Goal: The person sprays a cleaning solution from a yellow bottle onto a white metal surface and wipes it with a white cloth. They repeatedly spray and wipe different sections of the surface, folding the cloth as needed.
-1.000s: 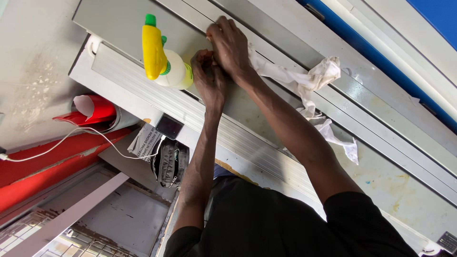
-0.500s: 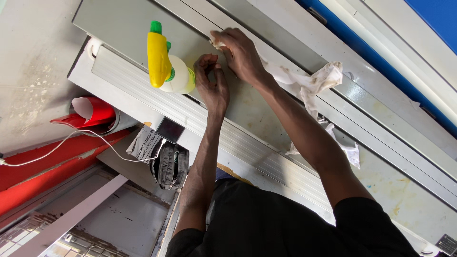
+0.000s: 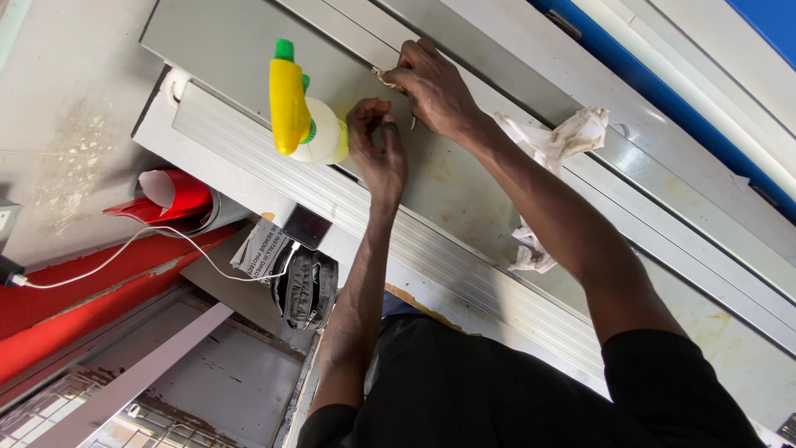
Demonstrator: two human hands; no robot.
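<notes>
Yellow spray bottle (image 3: 298,112) beside left hand (image 3: 377,149).

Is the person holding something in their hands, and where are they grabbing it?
The right hand pinches a small pale scrap by its edge, against the grey metal frame. The left hand holds nothing; its fingers are curled beside the spray bottle.

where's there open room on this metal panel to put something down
Bare panel lies left of the spray bottle, up to the corner. Another open stretch runs between the right forearm and the ribbed rail. It is crowded around the left hand, right hand and crumpled cloth.
</notes>
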